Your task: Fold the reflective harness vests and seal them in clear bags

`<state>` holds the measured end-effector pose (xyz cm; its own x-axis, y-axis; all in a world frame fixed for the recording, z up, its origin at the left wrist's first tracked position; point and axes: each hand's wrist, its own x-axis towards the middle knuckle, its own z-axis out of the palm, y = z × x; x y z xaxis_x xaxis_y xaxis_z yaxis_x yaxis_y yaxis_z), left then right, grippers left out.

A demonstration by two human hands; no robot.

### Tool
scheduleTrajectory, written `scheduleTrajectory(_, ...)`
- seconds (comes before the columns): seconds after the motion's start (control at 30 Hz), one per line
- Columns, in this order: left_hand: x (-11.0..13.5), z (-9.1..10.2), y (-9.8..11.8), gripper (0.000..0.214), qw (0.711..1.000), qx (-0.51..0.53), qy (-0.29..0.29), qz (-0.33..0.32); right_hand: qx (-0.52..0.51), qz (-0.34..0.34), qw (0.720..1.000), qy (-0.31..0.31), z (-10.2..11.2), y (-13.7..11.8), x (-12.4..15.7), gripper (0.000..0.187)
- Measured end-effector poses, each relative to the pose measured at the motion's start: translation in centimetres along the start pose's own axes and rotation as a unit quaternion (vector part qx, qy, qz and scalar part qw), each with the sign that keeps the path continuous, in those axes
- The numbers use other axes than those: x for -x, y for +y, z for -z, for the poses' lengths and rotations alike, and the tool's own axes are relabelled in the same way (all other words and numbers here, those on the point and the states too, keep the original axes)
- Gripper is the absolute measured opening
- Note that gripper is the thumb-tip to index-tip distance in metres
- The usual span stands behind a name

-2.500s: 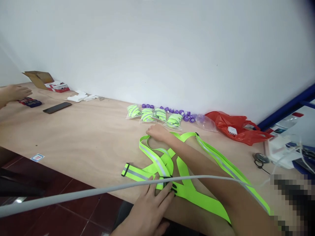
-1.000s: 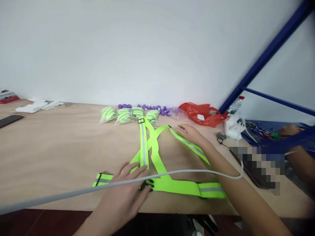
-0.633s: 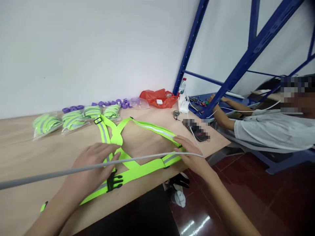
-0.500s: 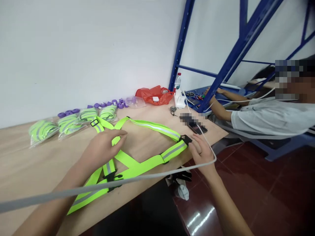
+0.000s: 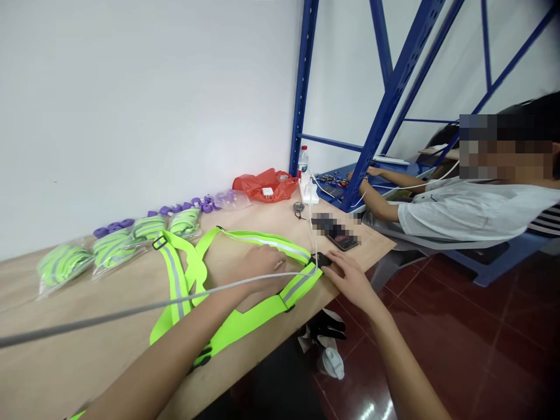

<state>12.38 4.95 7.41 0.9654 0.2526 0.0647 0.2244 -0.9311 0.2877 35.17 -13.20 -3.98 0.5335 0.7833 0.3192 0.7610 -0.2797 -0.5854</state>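
Note:
A neon-yellow reflective vest [image 5: 245,321] of elastic straps with grey stripes lies spread on the wooden table [image 5: 79,326]. At its right corner, a black plastic buckle [image 5: 321,260] sits between the thumb and fingers of my right hand [image 5: 352,280], which is closed on it. My left hand [image 5: 265,262] is over the middle of the vest, left of that buckle, with its fingers curled; whatever they may hold is hidden. A black slider [image 5: 160,241] shows on the far left strap. My left forearm covers part of the near straps.
A pale cable [image 5: 196,293] runs across in front of my left arm. Bagged vests [image 5: 65,265], purple pieces [image 5: 114,227], a red bag [image 5: 265,184], a phone [image 5: 341,236] and a bottle [image 5: 303,160] stand behind. A co-worker [image 5: 472,210] sits beyond blue shelving [image 5: 380,122].
My left hand has moved right, from the left straps toward the buckle. My right hand has stayed at the buckle. The view has shifted slightly, and the cable now crosses nearer my left hand.

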Motion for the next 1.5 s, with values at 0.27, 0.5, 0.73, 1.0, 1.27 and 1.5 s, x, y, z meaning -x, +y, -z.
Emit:
scheduleTrajectory(0.27, -1.5, 1.1, -9.4, 0.058, 0.981, -0.131, 0.013, 0.143, -0.002, 0.002, 1.0, -0.001, 0.1, -1.4, 0.3, 0.043)
scheduleTrajectory(0.5, -3.2, 2.8, -17.6, 0.043, 0.962, -0.137, -0.079, 0.221, -0.016, 0.014, 0.985, 0.173, -0.7, -3.4, 2.8, 0.023)
scheduleTrajectory(0.73, -2.6, 3.6, -22.1, 0.033, 0.969, -0.057, -0.117, 0.21, -0.02, 0.241, 0.957, 0.163, -2.6, -9.8, 8.6, 0.012)
scheduleTrajectory(1.0, -1.7, 4.0, -23.2, 0.041, 0.967, 0.133, -0.121, 0.178, 0.105, 0.29, 0.951, 0.004, -5.0, -14.1, 8.4, 0.037)
scheduleTrajectory(1.27, -1.7, 3.5, -23.4, 0.053, 0.954, 0.223, -0.135, 0.146, 0.156, 0.298, 0.94, -0.066, -4.7, -13.5, 8.4, 0.043)
scheduleTrajectory(1.5, -1.3, 2.8, -22.6, 0.031, 0.976, 0.108, -0.112, 0.152, 0.195, 0.322, 0.925, -0.055, -4.6, -13.7, 8.2, 0.042)
